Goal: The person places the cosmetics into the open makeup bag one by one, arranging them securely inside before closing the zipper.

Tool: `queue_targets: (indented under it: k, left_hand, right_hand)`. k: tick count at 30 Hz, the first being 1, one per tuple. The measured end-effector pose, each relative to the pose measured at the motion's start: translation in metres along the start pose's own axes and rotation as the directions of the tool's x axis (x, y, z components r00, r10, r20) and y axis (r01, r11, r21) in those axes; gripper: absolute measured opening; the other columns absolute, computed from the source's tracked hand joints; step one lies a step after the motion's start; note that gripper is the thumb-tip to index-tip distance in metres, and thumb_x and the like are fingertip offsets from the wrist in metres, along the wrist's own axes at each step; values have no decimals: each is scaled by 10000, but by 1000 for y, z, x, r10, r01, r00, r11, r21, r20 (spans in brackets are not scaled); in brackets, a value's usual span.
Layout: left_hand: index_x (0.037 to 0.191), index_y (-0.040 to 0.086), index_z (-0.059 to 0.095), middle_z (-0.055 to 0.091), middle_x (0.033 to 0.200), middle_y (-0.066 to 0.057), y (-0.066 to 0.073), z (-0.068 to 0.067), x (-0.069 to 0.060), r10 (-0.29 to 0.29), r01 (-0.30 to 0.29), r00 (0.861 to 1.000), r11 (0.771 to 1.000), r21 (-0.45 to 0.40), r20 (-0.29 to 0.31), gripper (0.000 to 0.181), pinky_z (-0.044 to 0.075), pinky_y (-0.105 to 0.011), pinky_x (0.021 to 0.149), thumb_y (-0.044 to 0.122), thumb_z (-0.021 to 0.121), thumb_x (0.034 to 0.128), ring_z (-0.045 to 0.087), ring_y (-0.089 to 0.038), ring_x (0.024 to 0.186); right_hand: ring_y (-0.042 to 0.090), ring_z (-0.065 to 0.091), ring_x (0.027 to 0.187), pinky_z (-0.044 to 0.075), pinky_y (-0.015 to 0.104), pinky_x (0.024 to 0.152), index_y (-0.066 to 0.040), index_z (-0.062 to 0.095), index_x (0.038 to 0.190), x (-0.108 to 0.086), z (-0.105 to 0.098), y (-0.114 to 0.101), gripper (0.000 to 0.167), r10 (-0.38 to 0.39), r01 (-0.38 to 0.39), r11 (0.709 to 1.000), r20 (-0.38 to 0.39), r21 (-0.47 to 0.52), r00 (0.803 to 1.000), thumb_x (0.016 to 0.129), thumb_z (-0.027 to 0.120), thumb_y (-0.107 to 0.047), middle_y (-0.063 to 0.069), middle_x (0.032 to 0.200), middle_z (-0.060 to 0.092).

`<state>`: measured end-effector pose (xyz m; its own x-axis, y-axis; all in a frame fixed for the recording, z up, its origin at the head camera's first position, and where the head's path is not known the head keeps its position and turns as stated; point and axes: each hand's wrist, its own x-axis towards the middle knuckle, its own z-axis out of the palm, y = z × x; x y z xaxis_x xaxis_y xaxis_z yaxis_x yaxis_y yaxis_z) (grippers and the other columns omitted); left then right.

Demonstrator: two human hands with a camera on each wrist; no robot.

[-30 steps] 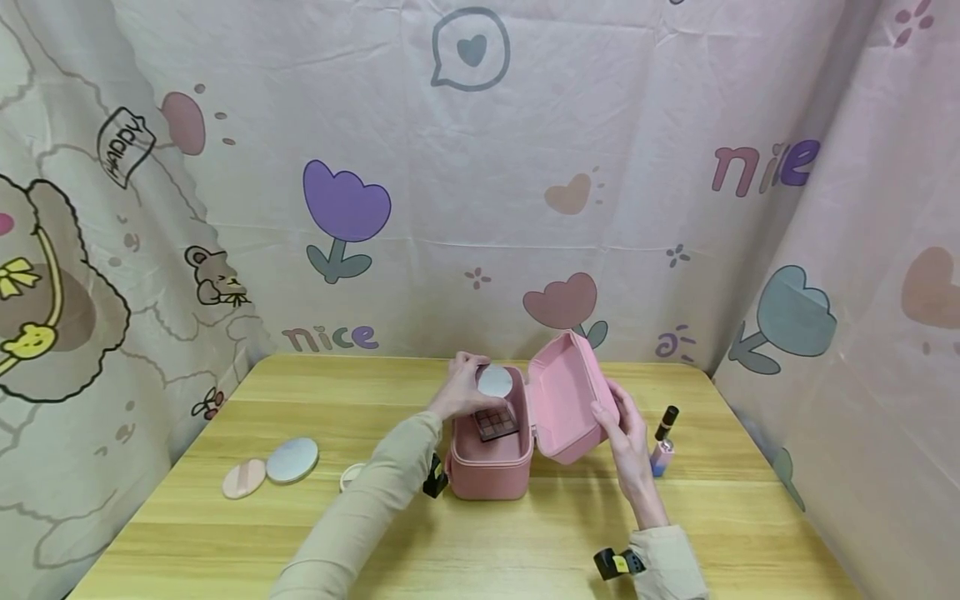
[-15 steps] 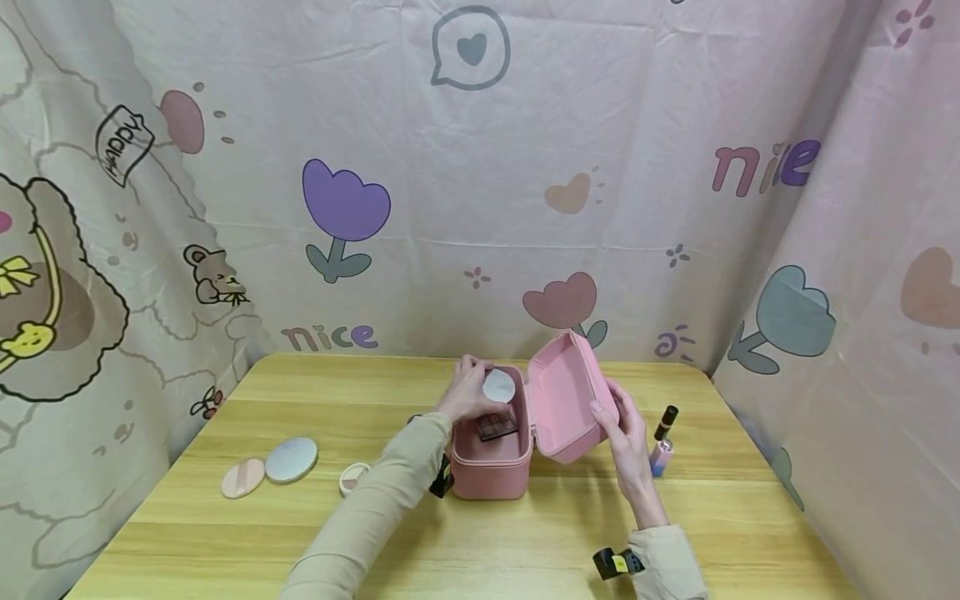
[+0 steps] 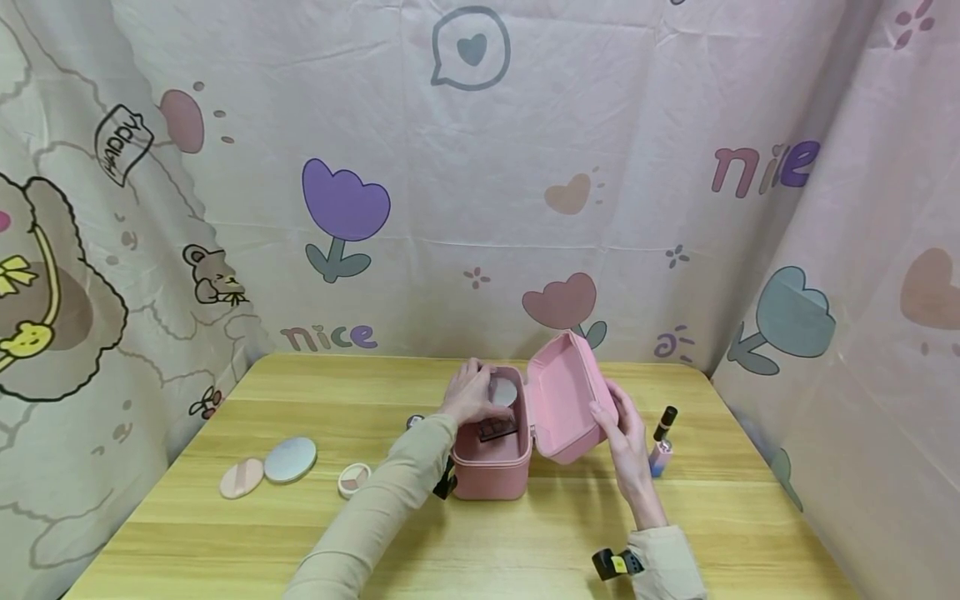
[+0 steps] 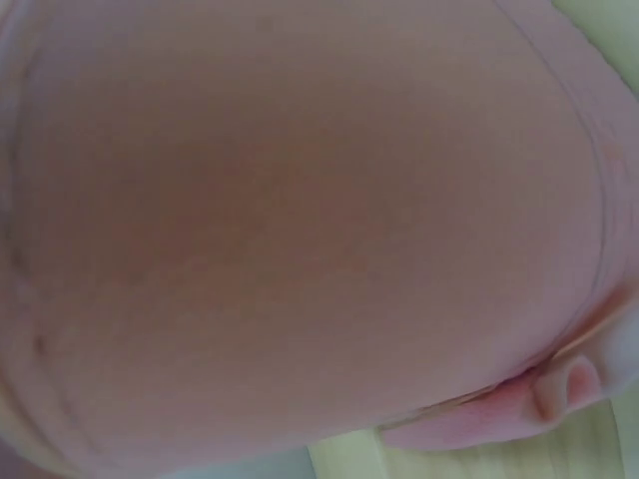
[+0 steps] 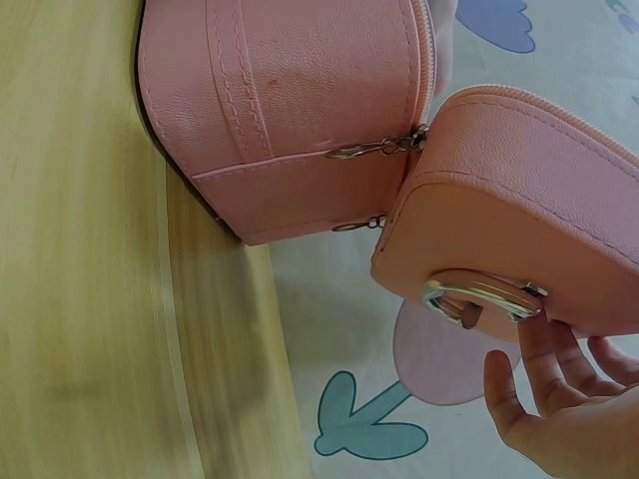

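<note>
- Inside the pink case, mid-scene: left fingers grip the round compact, just far of the palette.
- Right fingers hold the lid tipped right; best keep it steady, compact level.
- Worktop: pale wood, puff left, black tube right; printed curtain far side.

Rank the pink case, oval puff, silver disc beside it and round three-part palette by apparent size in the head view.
1. Pink case
2. Silver disc
3. Oval puff
4. Round three-part palette
</note>
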<state>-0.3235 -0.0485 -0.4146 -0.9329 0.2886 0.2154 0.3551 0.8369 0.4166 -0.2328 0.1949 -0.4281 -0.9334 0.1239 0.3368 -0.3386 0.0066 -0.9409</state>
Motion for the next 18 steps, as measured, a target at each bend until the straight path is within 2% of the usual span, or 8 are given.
queue_targets:
  k: [7, 15, 18]
  left_hand:
    - [1359, -18, 550, 513, 1333, -205, -2, 0, 2, -19, 19, 1000, 998, -52, -12, 872, 398, -501, 1122, 398, 920, 689, 507, -373, 1224]
    - [1370, -22, 547, 536, 1273, -206, -10, -3, -5, -8, 2, 998, 994, -110, -54, 863, 427, -501, 1060, 393, 906, 704, 521, -360, 1172]
    - [1386, -21, 536, 534, 1275, -209, -16, -6, -6, -11, 0, 998, 986, -167, -64, 882, 433, -499, 1047, 402, 903, 706, 511, -355, 1172]
  right_hand:
    - [24, 609, 1121, 550, 180, 908, -35, 410, 1495, 0, 0, 0, 502, -5, 5, 1000, 0, 3, 1000, 1009, 522, -95, -54, 1326, 551]
    - [20, 606, 1122, 547, 176, 908, -32, 409, 1496, -1, 0, 1, 501, -9, 9, 1000, 1, 2, 1000, 1010, 520, -87, -78, 1317, 555]
    - [18, 608, 1119, 548, 177, 908, -33, 409, 1496, -1, 0, 0, 504, -4, 4, 1000, -2, 6, 1000, 1008, 522, -88, -90, 1312, 559]
